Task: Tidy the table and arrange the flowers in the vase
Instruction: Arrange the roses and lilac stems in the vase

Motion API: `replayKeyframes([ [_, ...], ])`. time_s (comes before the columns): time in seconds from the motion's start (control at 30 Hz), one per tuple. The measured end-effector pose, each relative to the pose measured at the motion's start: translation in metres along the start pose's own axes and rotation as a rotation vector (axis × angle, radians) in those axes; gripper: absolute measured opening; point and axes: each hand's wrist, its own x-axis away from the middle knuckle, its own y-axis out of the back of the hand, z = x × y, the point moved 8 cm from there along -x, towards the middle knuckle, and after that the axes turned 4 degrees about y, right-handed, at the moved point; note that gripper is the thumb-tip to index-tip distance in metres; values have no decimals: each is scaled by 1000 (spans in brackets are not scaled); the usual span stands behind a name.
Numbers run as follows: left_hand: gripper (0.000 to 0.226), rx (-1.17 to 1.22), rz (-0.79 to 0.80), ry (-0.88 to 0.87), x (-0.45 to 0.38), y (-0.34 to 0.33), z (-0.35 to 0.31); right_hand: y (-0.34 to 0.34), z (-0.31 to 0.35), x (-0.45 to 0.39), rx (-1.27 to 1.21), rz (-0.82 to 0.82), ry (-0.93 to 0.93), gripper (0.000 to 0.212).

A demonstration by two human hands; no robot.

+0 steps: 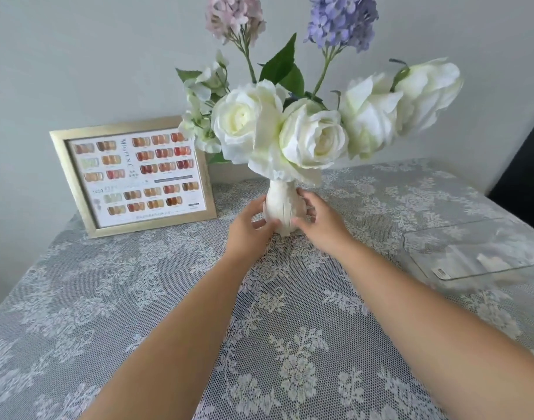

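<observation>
Your vase [282,207] is a small cream pot with a bulb-shaped belly, a narrow neck and ribbed grooves down the side, standing upright on the surface [138,298], which is covered in a grey-white lace net with a woven rose pattern. You've got both hands on it: your left hand [249,230] cups the vase's left side with fingers curled round it, and your right hand [318,221] grips the right side the same way. Stuffed in the vase are big soft white roses [315,137], a fluffy pink stem [234,16] and a purple one [341,21], plus green leaves [282,66]. Left of the vase leans a gold picture frame [132,174] holding a colour swatch chart. Right of the vase lies a flat clear plastic sheet [471,250].
</observation>
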Motion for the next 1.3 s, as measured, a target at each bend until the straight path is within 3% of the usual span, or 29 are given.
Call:
replayKeyframes([
  [0.63, 53, -73, -131, -11, -62, -7, 8, -17, -32, -61, 1, -22, -72, 61],
  [1.3, 66, -323, -143, -113, -72, -22, 16, -17, -34, -64, 74, -75, 26, 61],
])
